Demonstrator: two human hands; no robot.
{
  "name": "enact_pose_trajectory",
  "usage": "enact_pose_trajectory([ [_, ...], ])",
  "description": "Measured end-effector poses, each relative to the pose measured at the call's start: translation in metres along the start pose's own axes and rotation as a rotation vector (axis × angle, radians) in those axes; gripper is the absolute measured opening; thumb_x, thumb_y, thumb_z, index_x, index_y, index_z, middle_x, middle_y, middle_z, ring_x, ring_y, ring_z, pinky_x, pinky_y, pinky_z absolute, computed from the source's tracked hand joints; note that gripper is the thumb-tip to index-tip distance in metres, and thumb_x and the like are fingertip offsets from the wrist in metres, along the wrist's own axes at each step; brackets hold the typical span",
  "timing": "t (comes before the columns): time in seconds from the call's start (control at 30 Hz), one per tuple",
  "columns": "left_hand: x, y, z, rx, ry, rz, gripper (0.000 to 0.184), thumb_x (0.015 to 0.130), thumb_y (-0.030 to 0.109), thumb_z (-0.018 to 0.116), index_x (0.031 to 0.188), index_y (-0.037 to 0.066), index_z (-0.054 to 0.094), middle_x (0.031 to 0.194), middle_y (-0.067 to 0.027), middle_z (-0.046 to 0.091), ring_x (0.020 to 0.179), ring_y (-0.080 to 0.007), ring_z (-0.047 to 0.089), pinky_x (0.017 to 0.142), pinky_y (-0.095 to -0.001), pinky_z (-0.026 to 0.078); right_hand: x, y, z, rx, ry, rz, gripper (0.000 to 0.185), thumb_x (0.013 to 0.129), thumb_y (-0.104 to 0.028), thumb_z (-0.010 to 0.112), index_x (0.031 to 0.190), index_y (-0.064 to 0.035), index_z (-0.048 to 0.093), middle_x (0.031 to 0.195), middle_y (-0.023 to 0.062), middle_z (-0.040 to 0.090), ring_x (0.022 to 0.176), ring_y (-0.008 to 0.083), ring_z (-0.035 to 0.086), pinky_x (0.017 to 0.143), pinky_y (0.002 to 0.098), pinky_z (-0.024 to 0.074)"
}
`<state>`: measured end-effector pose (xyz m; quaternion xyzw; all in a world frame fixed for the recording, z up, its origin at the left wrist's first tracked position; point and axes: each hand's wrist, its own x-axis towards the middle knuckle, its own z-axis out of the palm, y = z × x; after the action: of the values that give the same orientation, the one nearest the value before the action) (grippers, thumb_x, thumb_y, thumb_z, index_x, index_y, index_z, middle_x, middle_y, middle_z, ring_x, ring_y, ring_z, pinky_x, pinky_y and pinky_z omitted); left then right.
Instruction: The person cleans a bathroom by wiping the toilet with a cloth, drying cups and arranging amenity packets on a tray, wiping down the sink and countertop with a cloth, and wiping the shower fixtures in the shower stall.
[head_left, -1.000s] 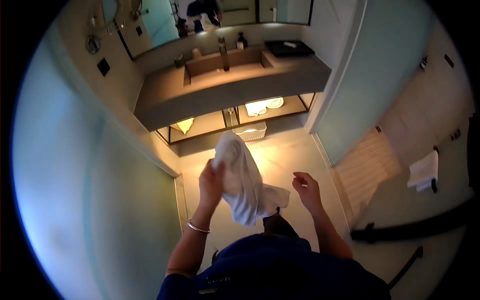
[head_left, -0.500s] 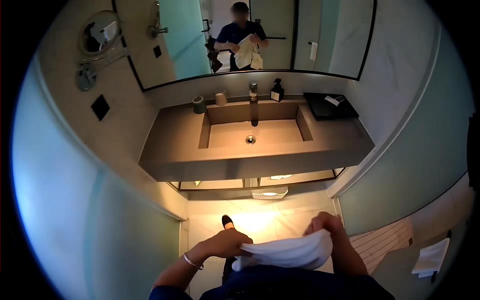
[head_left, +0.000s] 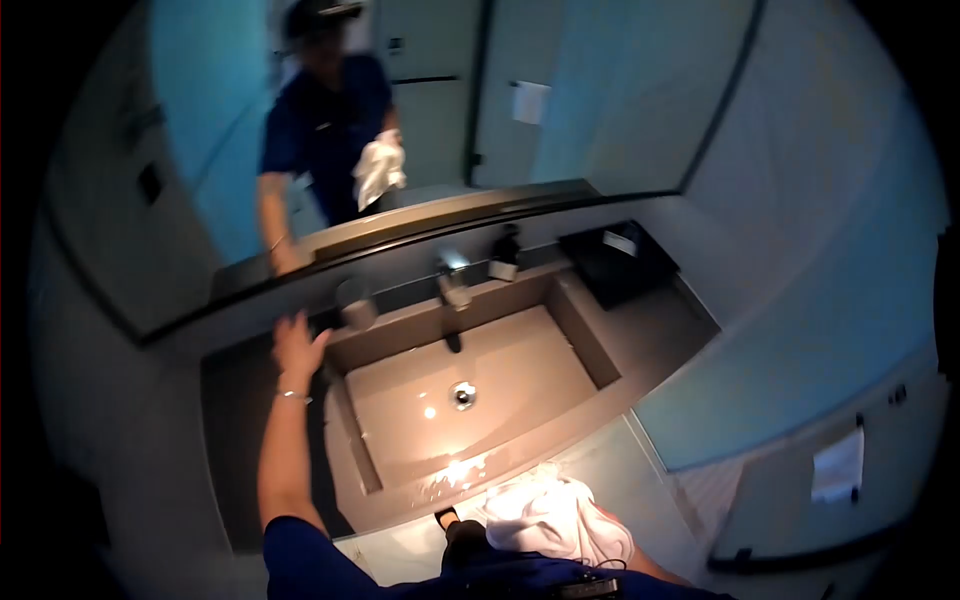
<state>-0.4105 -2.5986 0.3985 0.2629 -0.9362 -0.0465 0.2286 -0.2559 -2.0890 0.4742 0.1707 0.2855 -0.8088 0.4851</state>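
My left hand (head_left: 297, 345) reaches out over the left end of the counter, palm down, with fingers and thumb apart. Just to its right stands a pale cup (head_left: 356, 304), blurred by motion. The green cup is not clearly visible; my hand covers that part of the counter. A bunched white towel (head_left: 555, 518) hangs at my right side, in front of the basin. My right hand (head_left: 608, 517) grips it, mostly hidden by the folds. The mirror also shows the towel held at my side.
The basin (head_left: 520, 365) is sunk in the grey-brown counter, with a chrome faucet (head_left: 453, 280) behind it. A dark pump bottle (head_left: 505, 253) and a black tray (head_left: 620, 262) stand to the right. The mirror (head_left: 430, 130) rises behind. A white towel (head_left: 838, 466) hangs at lower right.
My left hand has let go of the towel and stretched forward to the cups. The towel now hangs from my right hand alone. My view has moved closer and tilted.
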Motion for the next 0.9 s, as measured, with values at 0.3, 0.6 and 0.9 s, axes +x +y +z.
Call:
enact_pose_trajectory([
  [0.3, -0.025, -0.01, -0.006, -1.212, -0.486, -0.718, 0.052, 0.074, 0.041, 0.066, 0.116, 0.014, 0.052, 0.108, -0.0117, 0.057, 0.088, -0.0262, 0.058, 0.053, -0.0366, 0.05, 0.011, -0.043, -0.037, 0.383, 0.001, -0.571, 0.05, 0.086, -0.013, 0.042, 0.13, 0.0083, 0.034, 0.124, 0.0242, 0.05, 0.11, 0.039, 0.053, 0.096, 0.0506, 0.041],
  [0.6, -0.186, 0.179, -0.123, -1.761, -1.416, -0.52, 0.046, 0.086, 0.036, 0.048, 0.121, 0.008, 0.05, 0.112, -0.0144, 0.058, 0.097, -0.0294, 0.059, 0.073, -0.0375, 0.049, 0.037, -0.071, 0.072, -2.247, -0.472, -1.189, 0.058, 0.076, -0.04, 0.064, 0.113, 0.0032, 0.052, 0.109, 0.0168, 0.056, 0.113, 0.0335, 0.05, 0.104, 0.0514, 0.0241],
  [0.9, -0.184, 0.267, -0.149, -1.888, -0.794, 0.056, 0.034, 0.083, 0.013, 0.056, 0.115, 0.006, 0.045, 0.101, -0.0098, 0.056, 0.091, -0.0177, 0.058, 0.082, -0.0309, 0.048, 0.069, -0.051, 0.026, -1.291, 0.115, -1.488, 0.033, 0.092, -0.025, 0.043, 0.116, -0.0037, 0.05, 0.109, 0.0192, 0.057, 0.099, 0.0335, 0.057, 0.086, 0.0413, 0.044],
])
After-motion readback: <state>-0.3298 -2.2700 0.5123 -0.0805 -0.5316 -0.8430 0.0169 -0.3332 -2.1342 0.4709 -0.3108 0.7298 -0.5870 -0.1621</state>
